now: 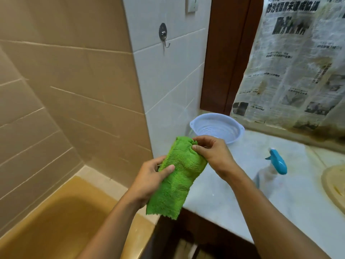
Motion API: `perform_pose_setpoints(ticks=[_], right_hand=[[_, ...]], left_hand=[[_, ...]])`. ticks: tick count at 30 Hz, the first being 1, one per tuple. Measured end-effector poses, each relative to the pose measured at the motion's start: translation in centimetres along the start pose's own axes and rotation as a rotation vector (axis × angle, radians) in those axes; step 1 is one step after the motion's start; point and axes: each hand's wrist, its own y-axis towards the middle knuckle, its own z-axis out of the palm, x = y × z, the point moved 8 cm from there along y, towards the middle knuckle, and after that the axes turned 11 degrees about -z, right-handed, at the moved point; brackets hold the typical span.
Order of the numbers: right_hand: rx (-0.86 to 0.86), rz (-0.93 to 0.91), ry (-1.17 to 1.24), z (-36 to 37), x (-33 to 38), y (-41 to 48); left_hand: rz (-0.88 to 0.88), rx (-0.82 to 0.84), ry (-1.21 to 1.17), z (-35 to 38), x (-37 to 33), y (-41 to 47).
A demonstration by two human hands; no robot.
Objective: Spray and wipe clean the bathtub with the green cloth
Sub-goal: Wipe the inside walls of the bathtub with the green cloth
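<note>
1. Green cloth [179, 176], held above the tabletop [233, 193] edge, beside the bathtub [56, 221];
2. Left hand [149, 180] grip pinching its middle; right hand [212, 152] grip pinching its top;
3. Spray bottle [270, 171] right of the cloth.

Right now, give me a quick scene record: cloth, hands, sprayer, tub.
cloth: green cloth held in the air by both hands
left hand: grips the cloth's left edge, thumb on its front
right hand: pinches the cloth's top corner
spray bottle: on the counter, no hand on it
bathtub: lower left, nothing touching it
other: white basket on the counter by the wall
</note>
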Motion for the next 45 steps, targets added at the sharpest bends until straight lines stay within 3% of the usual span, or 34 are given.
perform_pose_setpoints(ticks=[5, 11, 17, 23, 31, 39, 45], right_hand=[[-0.083, -0.048, -0.401, 3.8, -1.4, -3.9], [0.241, 0.274, 0.009, 13.5, -5.2, -10.8], [0.385, 0.407, 0.202, 19.8, -5.0, -15.1], [0.465, 0.379, 0.117, 23.8, -2.7, -16.4], [0.448, 0.387, 0.082, 29.9, -1.7, -19.5], [0.436, 0.530, 0.133, 36.6, -2.9, -23.9], [0.416, 0.594, 0.176, 38.7, -4.0, -25.4]], left_hand=[[-0.029, -0.321, -0.095, -3.4, 4.1, -4.5], [-0.014, -0.613, 0.025, -6.0, 7.9, -9.9], [-0.032, -0.683, 0.070, -7.9, 9.4, -15.4], [-0.054, -0.595, -0.149, -11.0, 10.9, -18.5], [-0.115, -0.553, -0.209, -16.9, 13.3, -22.1], [-0.248, -0.633, -0.331, -24.5, 19.1, -26.2], [-0.320, -0.832, -0.188, -31.1, 22.1, -28.8]])
